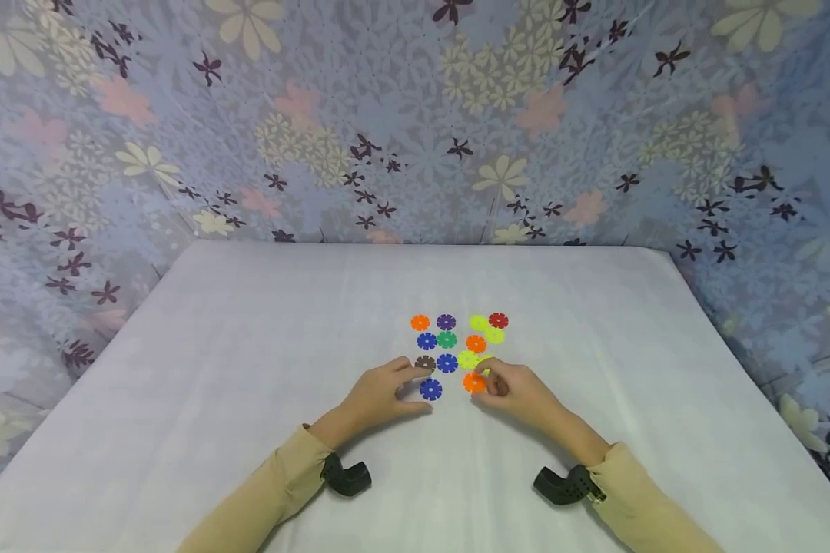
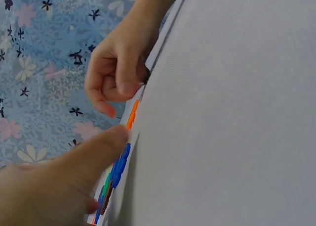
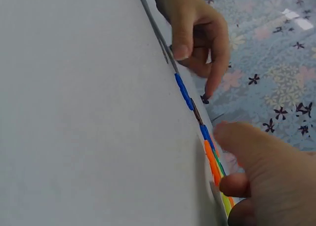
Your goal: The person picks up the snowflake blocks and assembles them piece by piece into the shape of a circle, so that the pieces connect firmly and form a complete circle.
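Observation:
Small notched plastic discs lie flat on the white tablecloth, seen in the head view. My left hand (image 1: 382, 393) reaches in from the left, thumb and fingers spread around a blue disc (image 1: 431, 389). Its fingertips are by a brown disc (image 1: 425, 364). Beside them lies another blue disc (image 1: 447, 363). My right hand (image 1: 517, 390) hovers at an orange disc (image 1: 474, 382), thumb and index apart, other fingers loosely curled. It partly covers a yellow disc (image 1: 485, 364); a second yellow disc (image 1: 467, 359) lies beside it. No disc shows lifted in either hand.
Farther back on the left lie orange (image 1: 420, 322), purple (image 1: 446, 322), blue (image 1: 426, 341) and green (image 1: 446, 339) discs. Back right are a red disc (image 1: 498, 320), yellow discs (image 1: 494, 336) and another orange one (image 1: 476, 344). Flowered fabric (image 1: 415, 115) rises behind the tablecloth (image 1: 263, 322).

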Action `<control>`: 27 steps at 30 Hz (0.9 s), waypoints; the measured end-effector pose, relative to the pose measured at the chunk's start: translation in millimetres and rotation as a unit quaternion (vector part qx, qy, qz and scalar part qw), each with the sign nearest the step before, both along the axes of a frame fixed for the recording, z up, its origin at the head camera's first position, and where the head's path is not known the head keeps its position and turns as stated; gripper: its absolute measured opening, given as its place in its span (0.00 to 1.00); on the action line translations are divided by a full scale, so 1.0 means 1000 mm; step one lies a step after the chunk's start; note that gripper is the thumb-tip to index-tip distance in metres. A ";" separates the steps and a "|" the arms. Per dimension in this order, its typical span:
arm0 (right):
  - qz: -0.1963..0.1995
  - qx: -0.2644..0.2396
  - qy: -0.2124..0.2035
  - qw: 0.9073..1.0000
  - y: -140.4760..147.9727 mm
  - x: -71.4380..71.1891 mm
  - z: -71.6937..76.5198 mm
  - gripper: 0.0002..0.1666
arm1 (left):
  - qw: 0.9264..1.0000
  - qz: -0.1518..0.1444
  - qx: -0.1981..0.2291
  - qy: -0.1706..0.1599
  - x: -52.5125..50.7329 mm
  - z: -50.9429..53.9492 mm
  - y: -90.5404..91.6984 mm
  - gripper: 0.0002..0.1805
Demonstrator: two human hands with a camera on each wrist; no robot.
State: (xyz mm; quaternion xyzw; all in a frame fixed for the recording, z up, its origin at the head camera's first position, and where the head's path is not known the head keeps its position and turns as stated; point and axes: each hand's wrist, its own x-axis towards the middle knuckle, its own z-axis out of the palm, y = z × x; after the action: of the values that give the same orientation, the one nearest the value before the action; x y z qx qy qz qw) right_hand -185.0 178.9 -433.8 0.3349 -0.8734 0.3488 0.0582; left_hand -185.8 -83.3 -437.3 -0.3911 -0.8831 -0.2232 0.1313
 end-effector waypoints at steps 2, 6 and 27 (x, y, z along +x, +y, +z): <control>-0.003 0.017 -0.010 1.000 0.001 0.004 -0.001 0.17 | 0.999 -0.010 -0.036 -0.017 0.003 -0.001 0.002 0.29; 0.001 0.022 -0.020 1.000 0.005 0.006 -0.003 0.19 | 0.997 -0.030 -0.057 -0.037 0.004 0.001 0.004 0.24; 0.052 -0.001 0.200 0.978 -0.005 0.002 -0.005 0.06 | 0.995 -0.074 -0.024 0.059 0.000 0.004 -0.003 0.07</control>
State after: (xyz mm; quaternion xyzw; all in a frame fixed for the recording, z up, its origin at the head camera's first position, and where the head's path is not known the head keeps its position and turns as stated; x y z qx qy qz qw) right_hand -183.4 174.0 -439.2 0.4430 -0.8249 0.2785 0.2139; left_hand -185.8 -86.0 -433.5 -0.4706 -0.8477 -0.1878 0.1571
